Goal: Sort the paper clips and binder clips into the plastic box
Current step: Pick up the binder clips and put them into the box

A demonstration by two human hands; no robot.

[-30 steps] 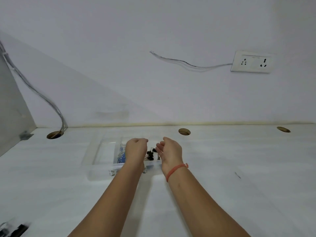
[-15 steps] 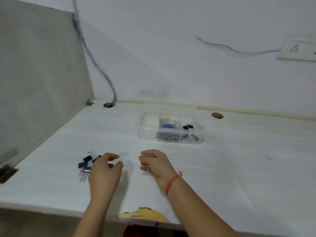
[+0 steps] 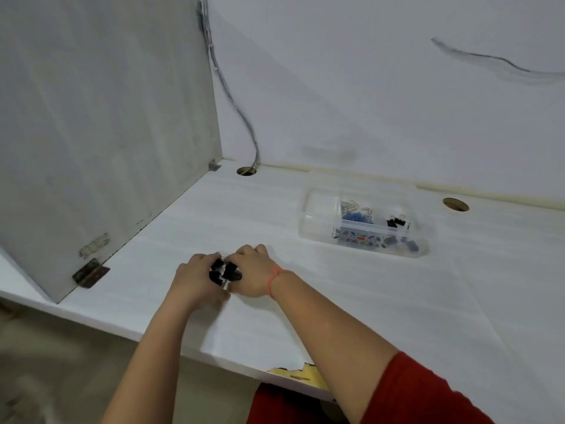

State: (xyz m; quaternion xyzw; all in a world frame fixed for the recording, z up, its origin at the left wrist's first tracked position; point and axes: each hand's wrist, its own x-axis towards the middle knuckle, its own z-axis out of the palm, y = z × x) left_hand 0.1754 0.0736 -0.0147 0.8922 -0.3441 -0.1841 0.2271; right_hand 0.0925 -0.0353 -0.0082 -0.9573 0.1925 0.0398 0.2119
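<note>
We are cupping a small heap of black binder clips (image 3: 222, 272) between our two hands on the white surface (image 3: 397, 301). Our left hand (image 3: 195, 281) is closing its grip against the heap's left side, and our right hand (image 3: 252, 275), an orange band (image 3: 275, 278) on its wrist, is curling its grip around the right side, so both are pressing on the clips. The clear plastic box (image 3: 363, 223) is sitting well apart, up and to the right, holding blue paper clips (image 3: 357, 217), silver ones and a few black binder clips in separate compartments. A grey side panel (image 3: 107, 117) is standing to the left, while bare surface is lying open between the hands and the box. The chipped front edge (image 3: 305, 373) is running near our forearms.
</note>
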